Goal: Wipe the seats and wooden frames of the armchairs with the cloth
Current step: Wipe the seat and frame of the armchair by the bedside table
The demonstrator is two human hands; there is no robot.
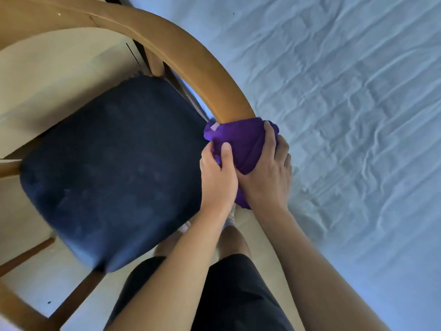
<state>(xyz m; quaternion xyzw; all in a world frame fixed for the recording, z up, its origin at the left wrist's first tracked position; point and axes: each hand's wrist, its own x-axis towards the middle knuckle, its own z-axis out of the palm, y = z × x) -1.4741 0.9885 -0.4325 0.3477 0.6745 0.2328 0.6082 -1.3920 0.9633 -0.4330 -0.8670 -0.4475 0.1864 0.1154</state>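
Purple cloth [241,144] wrapped over front end of curved wooden armrest [191,60]. Left hand [218,173] and right hand [269,170] both clutch cloth. Navy seat [109,168] just left of armrest. Rumpled bed [346,115] close on right, little room there.

We see a purple cloth [241,142] bunched around the near end of the armchair's curved wooden armrest [195,65]. Its dark blue seat cushion [107,168] lies left.

Your cloth [241,144] hides the end of the wooden armrest [191,65] at mid-frame. The fingertips of your right hand [267,173] curl out of sight behind it. The armrest runs off the upper left edge. Your shoes [229,219] show only as slivers below your left hand [218,180].
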